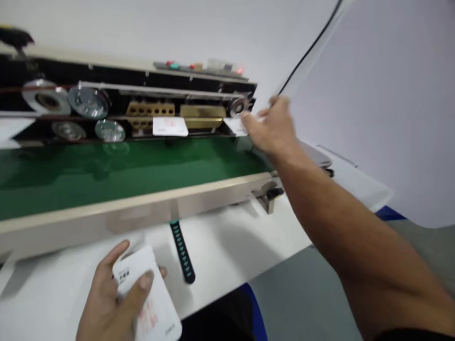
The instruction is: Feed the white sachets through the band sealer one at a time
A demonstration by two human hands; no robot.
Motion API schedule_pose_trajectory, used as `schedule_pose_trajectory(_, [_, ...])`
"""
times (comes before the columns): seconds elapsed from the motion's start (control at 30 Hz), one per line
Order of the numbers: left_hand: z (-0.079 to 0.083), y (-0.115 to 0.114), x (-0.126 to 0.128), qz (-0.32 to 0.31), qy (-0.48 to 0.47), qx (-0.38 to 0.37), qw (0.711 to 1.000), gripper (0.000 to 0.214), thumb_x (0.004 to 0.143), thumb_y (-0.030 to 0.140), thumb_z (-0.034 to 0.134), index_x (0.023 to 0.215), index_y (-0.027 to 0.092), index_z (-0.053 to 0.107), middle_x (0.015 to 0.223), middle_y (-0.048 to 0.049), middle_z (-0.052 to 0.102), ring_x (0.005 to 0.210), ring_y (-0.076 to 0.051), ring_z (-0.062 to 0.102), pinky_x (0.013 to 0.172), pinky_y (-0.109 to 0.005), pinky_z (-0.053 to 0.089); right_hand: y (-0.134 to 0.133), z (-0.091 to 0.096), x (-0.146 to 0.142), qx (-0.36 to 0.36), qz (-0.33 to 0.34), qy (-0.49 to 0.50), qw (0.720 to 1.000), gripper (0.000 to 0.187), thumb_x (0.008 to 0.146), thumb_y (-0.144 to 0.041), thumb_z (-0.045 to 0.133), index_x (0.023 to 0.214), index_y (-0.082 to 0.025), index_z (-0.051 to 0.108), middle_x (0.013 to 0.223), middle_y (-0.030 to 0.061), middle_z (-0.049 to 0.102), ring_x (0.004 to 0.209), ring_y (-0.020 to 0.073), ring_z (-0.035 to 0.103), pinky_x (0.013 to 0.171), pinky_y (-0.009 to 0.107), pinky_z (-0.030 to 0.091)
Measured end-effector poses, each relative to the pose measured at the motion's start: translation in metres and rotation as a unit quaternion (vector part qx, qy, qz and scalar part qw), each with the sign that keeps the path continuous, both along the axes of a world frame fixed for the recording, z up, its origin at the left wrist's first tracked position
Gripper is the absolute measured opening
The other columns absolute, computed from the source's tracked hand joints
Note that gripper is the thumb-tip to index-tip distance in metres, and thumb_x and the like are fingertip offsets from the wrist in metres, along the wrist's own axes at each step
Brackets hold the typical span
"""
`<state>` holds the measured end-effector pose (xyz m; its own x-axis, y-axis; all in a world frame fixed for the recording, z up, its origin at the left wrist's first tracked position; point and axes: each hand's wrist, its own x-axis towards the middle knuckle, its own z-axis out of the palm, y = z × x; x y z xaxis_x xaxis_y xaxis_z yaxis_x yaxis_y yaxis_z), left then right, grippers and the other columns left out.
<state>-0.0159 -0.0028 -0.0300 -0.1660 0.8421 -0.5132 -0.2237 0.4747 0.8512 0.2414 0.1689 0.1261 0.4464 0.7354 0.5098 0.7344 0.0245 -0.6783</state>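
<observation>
My left hand is closed around several flat white packets with red and black print, its thumb pressed on the top one. Over at the right end of a band sealing machine, my right hand is blurred, its thumb and fingers apart. Its thumb overlaps the edge of a white packet at the machine's intake; whether they touch is unclear. Another white packet with red print sticks out of the sealer farther left, above the green conveyor belt. A third white piece shows at the far left.
A pale rail runs along the belt's front, with a black knob near its right end. A black strip with teal marks lies on the white table. A black cable hangs at upper right. Small items rest atop the machine.
</observation>
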Motion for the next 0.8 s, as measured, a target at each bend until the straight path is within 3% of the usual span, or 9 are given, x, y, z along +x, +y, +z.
schedule_pose_trajectory(0.07, [0.003,0.000,0.002,0.041,-0.034,0.014,0.998,0.088,0.064,0.050,0.086,0.138,0.041,0.037,0.085,-0.0042,0.078,0.057,-0.021,0.067,0.051,-0.031,0.057,-0.039,-0.018,-0.020,0.088,0.019,-0.074,0.993,0.045,0.087,-0.025,0.070,0.125,-0.022,0.045,0.128,0.0114,0.049,0.110,0.0245,0.050,0.096,0.039,0.047])
schedule_pose_trajectory(0.1, [0.002,0.001,0.003,0.063,-0.053,0.030,0.996,0.085,0.064,0.045,0.087,0.135,0.039,0.040,0.084,-0.0040,0.077,0.058,-0.020,0.067,0.051,-0.030,0.057,-0.062,-0.030,-0.031,0.166,0.061,-0.124,0.976,0.036,0.087,-0.024,0.068,0.117,-0.019,0.049,0.115,0.0103,0.053,0.097,0.0232,0.054,0.085,0.037,0.050])
schedule_pose_trajectory(0.17, [-0.002,0.003,0.003,0.088,-0.078,0.069,0.991,0.076,0.066,0.036,0.087,0.130,0.034,0.045,0.081,-0.0019,0.073,0.059,-0.018,0.066,0.051,-0.027,0.056,-0.109,-0.058,-0.056,0.084,0.227,-0.168,0.956,0.027,0.088,-0.035,0.067,0.102,-0.017,0.052,0.092,0.0051,0.055,0.071,0.0171,0.052,0.064,0.031,0.049])
schedule_pose_trajectory(0.23, [-0.005,0.004,0.002,0.092,-0.087,0.099,0.987,0.065,0.070,0.032,0.085,0.124,0.032,0.049,0.080,0.0006,0.069,0.060,-0.016,0.065,0.052,-0.023,0.054,-0.144,-0.086,-0.080,-0.052,0.379,-0.156,0.911,0.040,0.087,-0.037,0.069,0.113,-0.015,0.048,0.095,0.0063,0.056,0.074,0.0183,0.055,0.061,0.030,0.049])
schedule_pose_trajectory(0.3, [-0.007,0.005,0.000,0.082,-0.083,0.108,0.987,0.059,0.073,0.032,0.083,0.122,0.032,0.050,0.081,0.0013,0.068,0.059,-0.015,0.064,0.052,-0.022,0.053,-0.161,-0.111,-0.100,-0.138,0.457,-0.111,0.872,0.053,0.083,-0.035,0.073,0.121,-0.013,0.043,0.106,0.0107,0.058,0.085,0.0221,0.058,0.067,0.033,0.052])
schedule_pose_trajectory(0.4, [-0.008,0.007,-0.002,0.098,-0.127,0.103,0.982,0.044,0.078,0.031,0.079,0.115,0.033,0.054,0.079,0.0018,0.068,0.058,-0.012,0.062,0.054,-0.020,0.052,-0.160,-0.135,-0.115,-0.185,0.466,-0.024,0.865,0.054,0.083,-0.022,0.069,0.127,-0.010,0.040,0.118,0.0148,0.058,0.099,0.0254,0.059,0.081,0.038,0.053])
schedule_pose_trajectory(0.53, [-0.010,0.012,-0.001,0.107,-0.221,0.108,0.963,0.017,0.088,0.035,0.066,0.102,0.026,0.061,0.089,-0.0038,0.070,0.072,-0.015,0.065,0.062,-0.023,0.055,-0.149,-0.143,-0.111,-0.238,0.440,0.014,0.866,0.054,0.089,-0.020,0.060,0.137,-0.012,0.037,0.117,0.0119,0.062,0.100,0.0255,0.062,0.088,0.041,0.051])
schedule_pose_trajectory(0.7, [-0.014,0.010,0.003,0.074,-0.290,0.097,0.949,0.018,0.090,0.031,0.062,0.106,0.024,0.065,0.108,-0.0065,0.070,0.095,-0.023,0.066,0.082,-0.036,0.057,-0.147,-0.138,-0.098,-0.247,0.413,0.061,0.875,0.029,0.094,-0.023,0.053,0.122,-0.016,0.050,0.102,0.0050,0.067,0.087,0.0214,0.063,0.078,0.036,0.050])
schedule_pose_trajectory(0.8, [-0.019,0.004,0.003,0.052,-0.318,0.081,0.943,0.041,0.085,0.025,0.071,0.124,0.029,0.061,0.113,-0.0062,0.071,0.101,-0.026,0.067,0.087,-0.039,0.056,-0.150,-0.132,-0.090,-0.236,0.377,0.079,0.892,0.022,0.095,-0.025,0.052,0.116,-0.018,0.052,0.094,0.0024,0.067,0.080,0.0189,0.062,0.072,0.034,0.049])
